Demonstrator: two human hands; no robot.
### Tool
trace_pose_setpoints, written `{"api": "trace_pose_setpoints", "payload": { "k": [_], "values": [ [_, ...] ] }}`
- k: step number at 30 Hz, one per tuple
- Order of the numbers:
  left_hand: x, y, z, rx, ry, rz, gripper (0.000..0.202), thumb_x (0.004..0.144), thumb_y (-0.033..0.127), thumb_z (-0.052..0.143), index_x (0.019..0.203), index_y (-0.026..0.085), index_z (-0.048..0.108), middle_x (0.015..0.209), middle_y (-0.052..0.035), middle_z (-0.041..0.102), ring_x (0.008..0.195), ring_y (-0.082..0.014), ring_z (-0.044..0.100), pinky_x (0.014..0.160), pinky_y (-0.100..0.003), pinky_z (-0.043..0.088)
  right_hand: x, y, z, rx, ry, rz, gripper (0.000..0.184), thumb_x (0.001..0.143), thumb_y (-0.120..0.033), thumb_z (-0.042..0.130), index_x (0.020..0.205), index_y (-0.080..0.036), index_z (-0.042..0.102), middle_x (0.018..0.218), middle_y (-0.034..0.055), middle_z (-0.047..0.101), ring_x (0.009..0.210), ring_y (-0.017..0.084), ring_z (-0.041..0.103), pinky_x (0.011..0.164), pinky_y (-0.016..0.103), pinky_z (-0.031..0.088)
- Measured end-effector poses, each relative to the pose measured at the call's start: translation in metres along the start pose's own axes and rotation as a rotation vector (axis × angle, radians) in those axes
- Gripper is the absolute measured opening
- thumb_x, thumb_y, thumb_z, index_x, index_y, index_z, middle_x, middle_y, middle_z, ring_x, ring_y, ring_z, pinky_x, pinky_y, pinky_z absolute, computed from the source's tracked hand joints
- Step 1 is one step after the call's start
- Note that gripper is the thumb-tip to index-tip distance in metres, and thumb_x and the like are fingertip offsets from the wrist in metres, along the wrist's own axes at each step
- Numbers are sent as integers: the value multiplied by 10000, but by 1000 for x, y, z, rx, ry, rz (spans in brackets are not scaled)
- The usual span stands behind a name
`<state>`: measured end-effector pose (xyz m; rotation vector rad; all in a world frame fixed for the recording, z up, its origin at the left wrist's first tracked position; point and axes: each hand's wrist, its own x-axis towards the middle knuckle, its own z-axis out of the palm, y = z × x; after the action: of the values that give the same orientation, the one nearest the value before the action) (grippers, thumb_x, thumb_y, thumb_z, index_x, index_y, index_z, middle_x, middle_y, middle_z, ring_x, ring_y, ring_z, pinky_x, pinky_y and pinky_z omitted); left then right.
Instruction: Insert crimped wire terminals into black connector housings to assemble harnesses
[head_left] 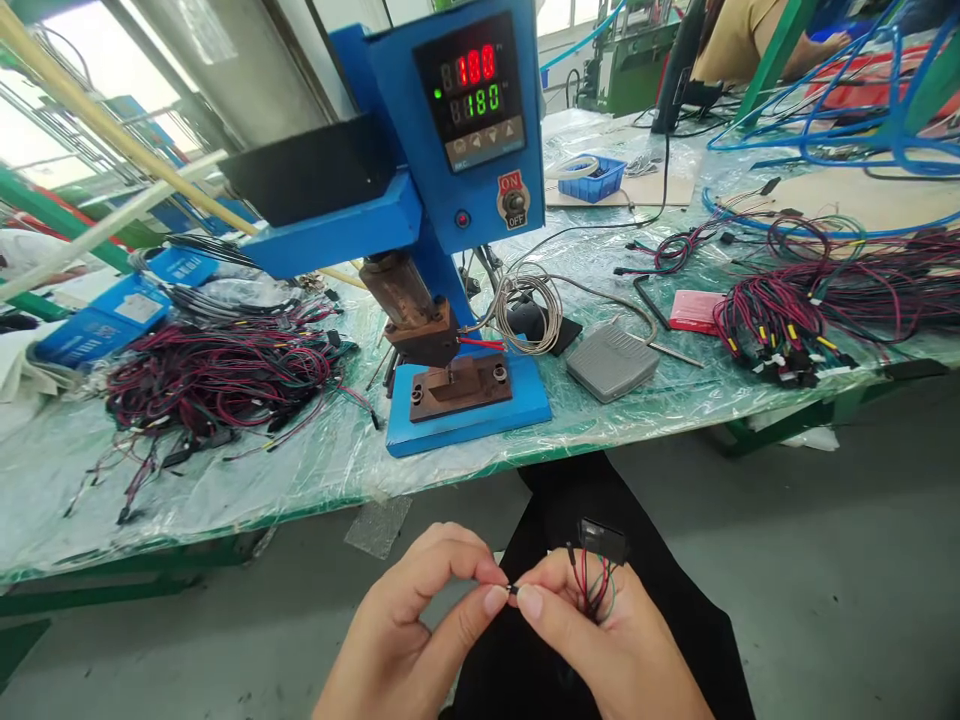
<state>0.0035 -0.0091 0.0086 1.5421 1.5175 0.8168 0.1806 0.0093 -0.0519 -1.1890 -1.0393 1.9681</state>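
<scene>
Over my lap, in front of the table edge, my left hand (435, 620) and my right hand (600, 630) meet fingertip to fingertip. Between them shows a tiny black connector (513, 590), with thumb and forefinger of each hand pinched at its ends. What exactly the left fingertips grip is mostly covered. Through my right hand runs a wire harness (596, 590) of red, black and green wires. Its larger black connector housing (603, 541) sticks up above the right forefinger, beside a slim black plug (571, 553).
A blue heat press (469, 410) with a lit display (476, 85) stands at the table's front. Beside it lie a grey foot pedal (613, 362) and a red box (695, 312). Wire harness piles (225, 375) flank the press. Another person's arm (795, 50) shows at the back.
</scene>
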Motion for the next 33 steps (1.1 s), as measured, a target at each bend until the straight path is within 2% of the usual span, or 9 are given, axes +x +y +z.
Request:
{"api": "trace_pose_setpoints", "payload": {
  "k": [5,12,21,27,33],
  "values": [
    [-3,-4,-6,120,-34,213,138,981,134,598,982,272,603,953,35,645,890,-104,623,778,-186,504,-1,6,-3,-12,-49,7,348,853,-531,683,811,-188,717,768,12,544,748,183,482,721,331,409],
    [-2,-3,-10,230,-60,371,168,954,69,601,947,234,573,893,29,649,836,-105,605,736,-194,506,-3,-5,-4,-81,-92,18,276,853,-445,662,785,-178,681,758,11,558,732,179,509,703,323,422],
    [-2,3,-14,356,-96,447,215,930,-13,580,924,202,572,859,-3,655,820,-125,603,732,-216,506,-1,-8,0,-66,-99,25,234,829,-393,642,728,-185,603,721,-2,545,708,172,499,696,322,428],
    [-1,2,-13,387,-101,462,211,935,-15,578,926,196,578,861,-7,654,818,-121,602,733,-218,502,-3,-12,3,-95,-53,36,203,803,-362,653,714,-184,614,705,-3,543,689,168,500,667,306,428],
    [-3,-6,-9,311,-49,460,212,912,-18,605,932,193,611,853,-5,675,815,-120,624,739,-212,529,0,-14,5,-59,-75,2,231,810,-365,640,677,-175,638,642,-10,516,654,157,464,631,296,383]
  ]
}}
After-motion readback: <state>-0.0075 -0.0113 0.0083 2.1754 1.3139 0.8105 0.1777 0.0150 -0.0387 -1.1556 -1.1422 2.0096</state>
